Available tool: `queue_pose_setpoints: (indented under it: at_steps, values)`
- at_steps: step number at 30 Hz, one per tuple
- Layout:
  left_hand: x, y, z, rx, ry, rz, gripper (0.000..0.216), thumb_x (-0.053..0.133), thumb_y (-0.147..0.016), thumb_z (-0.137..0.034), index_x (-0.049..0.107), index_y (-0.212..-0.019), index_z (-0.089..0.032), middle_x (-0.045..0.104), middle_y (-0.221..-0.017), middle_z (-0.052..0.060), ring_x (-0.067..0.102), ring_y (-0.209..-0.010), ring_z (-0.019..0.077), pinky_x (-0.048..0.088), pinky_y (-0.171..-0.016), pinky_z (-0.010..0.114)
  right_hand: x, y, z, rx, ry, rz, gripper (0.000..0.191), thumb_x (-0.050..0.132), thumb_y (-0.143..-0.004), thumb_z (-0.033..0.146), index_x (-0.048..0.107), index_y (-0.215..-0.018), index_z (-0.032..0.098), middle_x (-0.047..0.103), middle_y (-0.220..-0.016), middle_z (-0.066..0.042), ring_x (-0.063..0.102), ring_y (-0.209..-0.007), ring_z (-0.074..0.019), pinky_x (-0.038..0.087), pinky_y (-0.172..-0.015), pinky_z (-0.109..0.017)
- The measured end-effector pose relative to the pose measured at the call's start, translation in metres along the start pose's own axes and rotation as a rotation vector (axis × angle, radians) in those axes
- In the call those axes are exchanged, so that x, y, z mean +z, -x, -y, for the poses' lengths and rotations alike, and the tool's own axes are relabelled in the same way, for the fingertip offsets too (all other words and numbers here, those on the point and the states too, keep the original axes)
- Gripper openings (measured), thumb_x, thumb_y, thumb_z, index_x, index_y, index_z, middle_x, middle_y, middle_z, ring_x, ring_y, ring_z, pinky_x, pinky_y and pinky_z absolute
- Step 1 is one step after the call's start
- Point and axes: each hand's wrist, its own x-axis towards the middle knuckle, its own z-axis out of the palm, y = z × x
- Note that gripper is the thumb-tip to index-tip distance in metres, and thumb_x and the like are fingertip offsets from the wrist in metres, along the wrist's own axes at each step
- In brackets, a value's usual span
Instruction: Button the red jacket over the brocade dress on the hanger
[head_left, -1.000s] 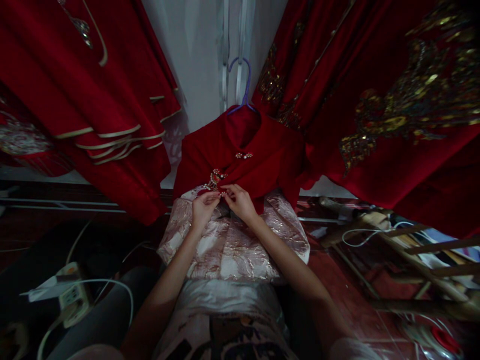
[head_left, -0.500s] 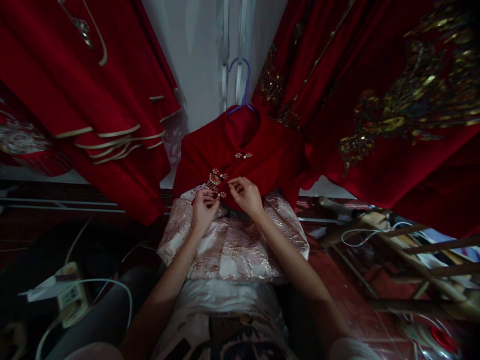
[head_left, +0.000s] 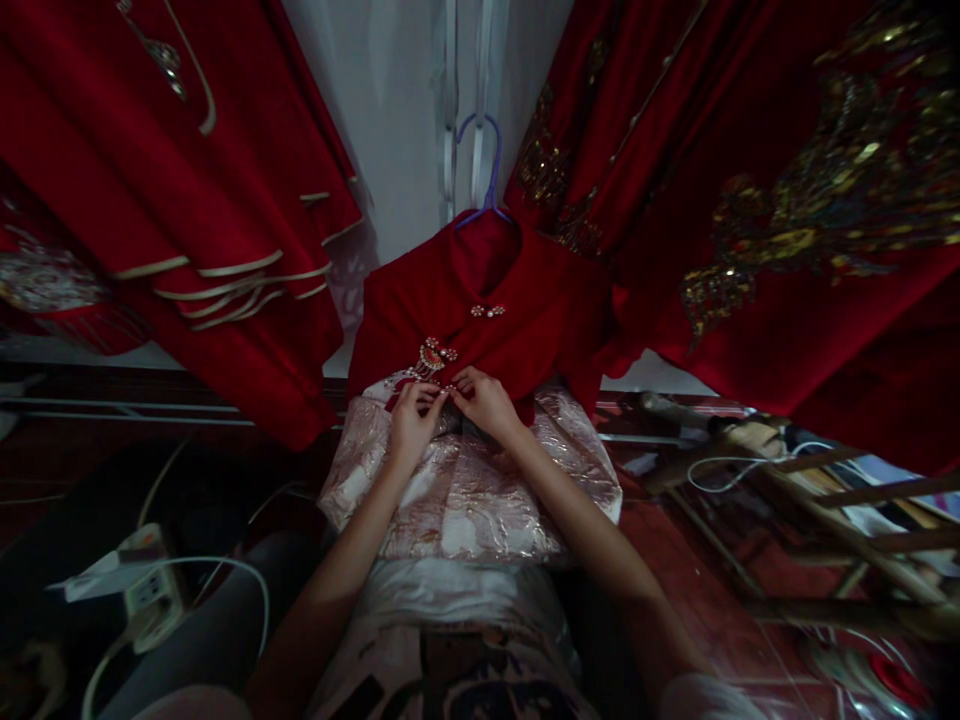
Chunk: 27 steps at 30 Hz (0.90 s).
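A red garment (head_left: pixel 525 310) hangs on a purple hanger (head_left: pixel 487 165) in front of me, over a pale pink brocade skirt (head_left: pixel 465 500). A beaded clasp (head_left: pixel 433 356) with pearls sits on its left front, and a smaller pearl fastening (head_left: pixel 487 311) is near the collar. My left hand (head_left: pixel 411 425) and my right hand (head_left: pixel 487 402) meet just below the beaded clasp. Both pinch at a small beaded fastening on the garment's front edge, fingertips almost touching.
Red robes with cream trim (head_left: pixel 225 270) hang at the left, and gold-embroidered red cloth (head_left: pixel 795 220) at the right. A white power strip with cables (head_left: pixel 142 595) lies at the lower left. Wooden slats and white cables (head_left: pixel 825 490) are at the right.
My right hand has dropped back down from the red cloth to meet my left hand at the fastening below the beaded clasp.
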Motion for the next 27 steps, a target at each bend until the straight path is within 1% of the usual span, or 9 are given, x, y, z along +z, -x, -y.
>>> queue_pose_setpoints:
  at_steps: [5, 9, 14, 20, 22, 24, 27]
  values:
    - [0.002, 0.003, 0.002, -0.053, 0.095, -0.017, 0.019, 0.065, -0.081, -0.035, 0.059, -0.090, -0.019, 0.065, -0.088, 0.004, 0.065, -0.083, 0.0150, 0.056, -0.076, 0.031, 0.006, -0.001, -0.003, 0.009, -0.078, 0.022, 0.010, 0.060, -0.082, 0.016, 0.060, -0.091, 0.020, 0.068, -0.083, 0.000, 0.065, -0.075, -0.0117, 0.050, -0.069, -0.021]
    - [0.002, 0.002, 0.000, -0.076, 0.092, -0.047, 0.020, 0.065, -0.081, -0.037, 0.061, -0.087, -0.019, 0.067, -0.084, 0.003, 0.065, -0.079, 0.0148, 0.055, -0.072, 0.029, 0.005, -0.002, -0.005, 0.002, -0.124, 0.020, 0.010, 0.062, -0.082, 0.017, 0.062, -0.091, 0.019, 0.069, -0.081, -0.001, 0.065, -0.072, -0.0108, 0.050, -0.068, -0.020]
    - [0.004, -0.001, -0.005, -0.092, 0.110, -0.034, 0.019, 0.065, -0.081, -0.037, 0.061, -0.086, -0.019, 0.066, -0.084, 0.004, 0.065, -0.079, 0.0149, 0.053, -0.072, 0.027, -0.002, -0.003, -0.007, 0.005, -0.160, 0.040, 0.010, 0.063, -0.081, 0.020, 0.064, -0.091, 0.018, 0.069, -0.079, -0.001, 0.065, -0.071, -0.0110, 0.050, -0.066, -0.020]
    - [0.003, -0.004, -0.005, -0.123, 0.161, -0.006, 0.021, 0.067, -0.079, -0.038, 0.062, -0.088, -0.019, 0.067, -0.085, 0.004, 0.064, -0.078, 0.0146, 0.051, -0.070, 0.025, -0.011, -0.005, -0.006, 0.032, -0.178, 0.074, 0.012, 0.064, -0.079, 0.018, 0.066, -0.091, 0.016, 0.070, -0.079, -0.002, 0.066, -0.072, -0.0109, 0.051, -0.069, -0.021]
    - [0.003, -0.011, -0.008, -0.131, 0.210, -0.051, 0.024, 0.067, -0.079, -0.039, 0.063, -0.092, -0.019, 0.067, -0.089, 0.004, 0.064, -0.080, 0.0140, 0.051, -0.071, 0.025, -0.021, -0.006, -0.005, 0.020, -0.227, 0.151, 0.013, 0.066, -0.078, 0.019, 0.067, -0.090, 0.015, 0.071, -0.080, -0.003, 0.065, -0.072, -0.0107, 0.051, -0.070, -0.022]
    - [0.004, -0.022, -0.012, -0.155, 0.298, -0.085, 0.028, 0.064, -0.080, -0.042, 0.065, -0.096, -0.018, 0.068, -0.092, 0.006, 0.065, -0.081, 0.0140, 0.052, -0.073, 0.025, -0.036, -0.005, -0.004, 0.001, -0.288, 0.287, 0.015, 0.068, -0.076, 0.021, 0.067, -0.090, 0.014, 0.071, -0.081, -0.004, 0.065, -0.071, -0.0106, 0.052, -0.070, -0.022]
    - [0.006, -0.042, -0.019, -0.244, 0.471, -0.061, 0.036, 0.066, -0.078, -0.046, 0.069, -0.095, -0.015, 0.071, -0.092, 0.007, 0.066, -0.077, 0.0142, 0.054, -0.076, 0.029, -0.064, -0.002, -0.001, 0.013, -0.358, 0.505, 0.016, 0.068, -0.077, 0.023, 0.067, -0.089, 0.014, 0.072, -0.083, -0.004, 0.066, -0.074, -0.0112, 0.052, -0.071, -0.024]
